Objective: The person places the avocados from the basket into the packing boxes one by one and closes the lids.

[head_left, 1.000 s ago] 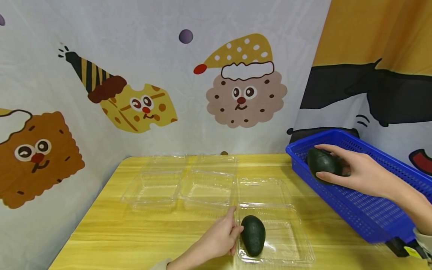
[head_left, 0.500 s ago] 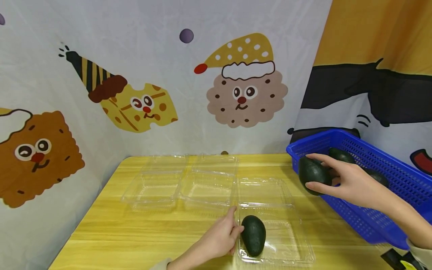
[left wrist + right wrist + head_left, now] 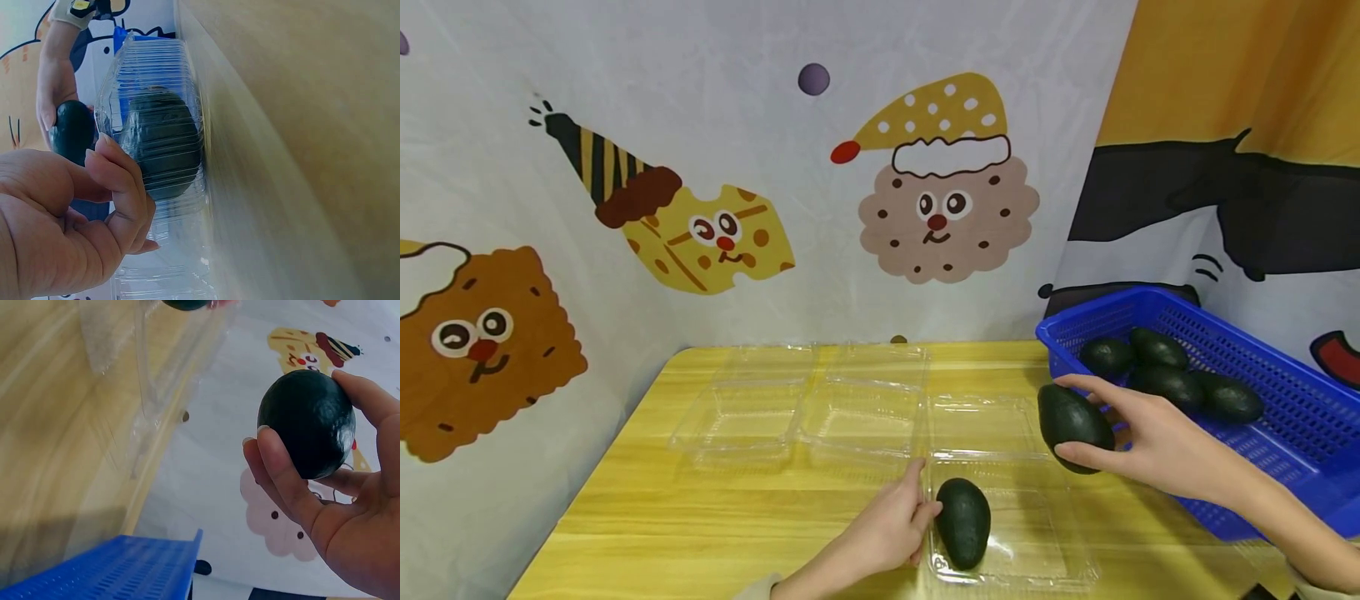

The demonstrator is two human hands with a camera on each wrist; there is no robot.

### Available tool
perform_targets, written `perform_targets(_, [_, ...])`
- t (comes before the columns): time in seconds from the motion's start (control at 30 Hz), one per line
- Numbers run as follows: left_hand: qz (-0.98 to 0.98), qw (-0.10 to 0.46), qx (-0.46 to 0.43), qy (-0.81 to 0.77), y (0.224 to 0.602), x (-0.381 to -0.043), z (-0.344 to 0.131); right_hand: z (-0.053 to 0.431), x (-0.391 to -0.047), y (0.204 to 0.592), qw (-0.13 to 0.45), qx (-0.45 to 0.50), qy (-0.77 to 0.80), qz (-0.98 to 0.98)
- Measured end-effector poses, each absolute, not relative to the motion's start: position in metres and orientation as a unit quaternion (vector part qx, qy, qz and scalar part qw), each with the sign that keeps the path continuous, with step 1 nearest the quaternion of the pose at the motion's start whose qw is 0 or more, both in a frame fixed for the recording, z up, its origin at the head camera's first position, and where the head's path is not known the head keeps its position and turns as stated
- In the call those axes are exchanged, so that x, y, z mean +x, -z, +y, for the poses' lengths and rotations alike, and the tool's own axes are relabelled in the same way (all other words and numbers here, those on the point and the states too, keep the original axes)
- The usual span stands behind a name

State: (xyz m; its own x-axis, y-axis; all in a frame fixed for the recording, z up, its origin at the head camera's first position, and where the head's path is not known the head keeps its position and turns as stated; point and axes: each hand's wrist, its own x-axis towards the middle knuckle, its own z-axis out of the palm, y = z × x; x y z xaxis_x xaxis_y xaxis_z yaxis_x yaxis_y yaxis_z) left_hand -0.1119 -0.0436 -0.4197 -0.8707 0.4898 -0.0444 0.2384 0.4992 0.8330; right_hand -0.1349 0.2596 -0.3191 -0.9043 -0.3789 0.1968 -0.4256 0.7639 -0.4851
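My right hand (image 3: 1138,437) grips a dark green avocado (image 3: 1074,427) in the air, right of the nearest clear plastic clamshell container (image 3: 1060,533). That avocado (image 3: 306,422) is held between thumb and fingers in the right wrist view. A second avocado (image 3: 962,523) lies in the left part of the container's base. My left hand (image 3: 891,521) holds the container's left side, thumb over the rim beside this avocado. In the left wrist view, the left hand's fingers (image 3: 122,187) curl at the container's wall, and the avocado (image 3: 164,144) shows through the plastic.
A blue plastic basket (image 3: 1300,442) stands at the right with several avocados (image 3: 1165,387) in it. Two more open clear containers (image 3: 748,417) sit at the back left of the wooden table (image 3: 647,508). A cartoon-printed cloth (image 3: 820,208) hangs behind.
My right hand has lifted the avocado out of the blue basket and carried it left and toward me, uncovering the avocados still in the basket. The left hand has stayed in place.
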Motion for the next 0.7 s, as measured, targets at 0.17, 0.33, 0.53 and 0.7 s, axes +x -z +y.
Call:
perform_targets(0.17, [0.854, 0.136, 0.215, -0.453, 0.419, -0.112, -0.044, 0.253, -0.130, 0.327, 0.024, 0.219, -0.300, -0.928])
perform_targets(0.33, [0.856, 0.136, 0.213, -0.450, 0.419, -0.111, -0.044, 0.244, -0.128, 0.338, 0.003, 0.232, -0.327, -0.916])
perform_targets(0.53, [0.856, 0.139, 0.211, -0.452, 0.419, -0.111, -0.044, 0.233, -0.125, 0.352, 0.009, 0.271, -0.324, -0.906])
perform_targets(0.7, [0.857, 0.140, 0.211, -0.449, 0.419, -0.111, -0.044, 0.229, -0.123, 0.362, 0.008, 0.290, -0.327, -0.899])
